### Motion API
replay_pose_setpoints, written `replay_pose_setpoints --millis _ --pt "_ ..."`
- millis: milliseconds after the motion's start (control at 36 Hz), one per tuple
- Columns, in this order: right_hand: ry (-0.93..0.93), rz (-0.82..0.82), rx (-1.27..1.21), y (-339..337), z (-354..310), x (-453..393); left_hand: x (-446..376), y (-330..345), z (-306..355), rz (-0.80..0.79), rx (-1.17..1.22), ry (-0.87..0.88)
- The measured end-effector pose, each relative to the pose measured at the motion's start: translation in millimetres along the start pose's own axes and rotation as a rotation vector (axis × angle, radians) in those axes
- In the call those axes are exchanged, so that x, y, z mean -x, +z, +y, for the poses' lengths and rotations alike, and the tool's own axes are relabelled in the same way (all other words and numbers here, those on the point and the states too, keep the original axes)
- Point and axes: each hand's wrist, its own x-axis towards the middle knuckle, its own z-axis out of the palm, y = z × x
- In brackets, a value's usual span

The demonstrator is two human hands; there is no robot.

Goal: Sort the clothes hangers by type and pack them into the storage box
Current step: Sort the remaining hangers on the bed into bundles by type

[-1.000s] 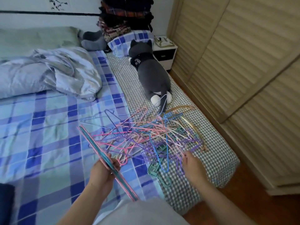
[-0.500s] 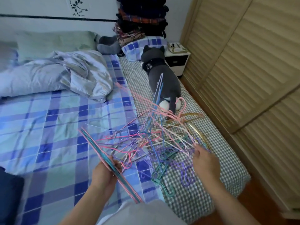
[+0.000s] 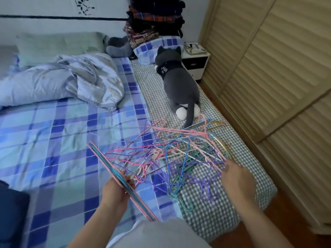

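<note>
A tangled pile of thin hangers (image 3: 180, 154) in pink, purple, blue, green and cream lies on the bed near its right edge. My left hand (image 3: 116, 190) grips a flat stack of pink and teal hangers (image 3: 105, 163), held edge-on and slanting from upper left to lower right. My right hand (image 3: 236, 178) is at the pile's right side and pinches a pink hanger (image 3: 200, 138) whose far end rises above the heap. No storage box is in view.
A grey plush cat (image 3: 179, 86) lies beyond the pile on the checked sheet (image 3: 215, 208). A crumpled duvet (image 3: 60, 81) sits at the left. A slatted wardrobe (image 3: 268, 68) runs along the right, with a narrow floor strip beside the bed. A nightstand (image 3: 195, 59) stands at the back.
My right hand lifted part of the pile by a pink hanger, then lowered it; the raised hangers have dropped back toward the heap. The left hand's stack stayed put.
</note>
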Motion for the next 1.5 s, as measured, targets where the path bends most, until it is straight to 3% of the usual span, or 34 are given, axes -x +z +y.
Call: replay_pose_setpoints --millis 306,389,556,667,750,833,972,1111,1222,1417,1500 --pt "0.074 -0.323 0.041 -34 -5 0 -5 -2 0 -0.023 -0.026 -0.034" --pt "0.091 -0.306 -0.002 -50 -4 -4 -5 -4 0 -0.027 -0.033 -0.027" --pt "0.047 -0.115 -0.137 -53 -10 1 -7 -6 -3 -0.012 -0.044 -0.036" --pt "0.095 -0.182 -0.470 -33 -9 -2 -7 -11 -4 -0.033 -0.016 -0.039" --pt "0.304 -0.361 -0.958 -27 -5 -9 -7 -15 -2 -0.034 -0.016 -0.032" --pt "0.463 -0.702 -1.410 -30 5 -17 -7 -18 0 -0.045 -0.015 -0.032" --pt "0.538 -1.197 -1.677 -13 13 -19 0 -20 3 -0.035 0.014 -0.016" --pt "0.584 -1.425 -1.867 19 -23 -2 7 -18 7 0.062 0.055 -0.011" --pt "0.744 -1.380 -1.731 45 -49 10 10 -20 9 0.084 0.084 -0.009" --pt "0.744 -1.361 -1.577 58 -58 11 3 -37 11 0.074 0.124 0.011" --pt "0.780 -1.272 -1.587 58 -64 7 0 -39 9 0.104 0.136 0.007"
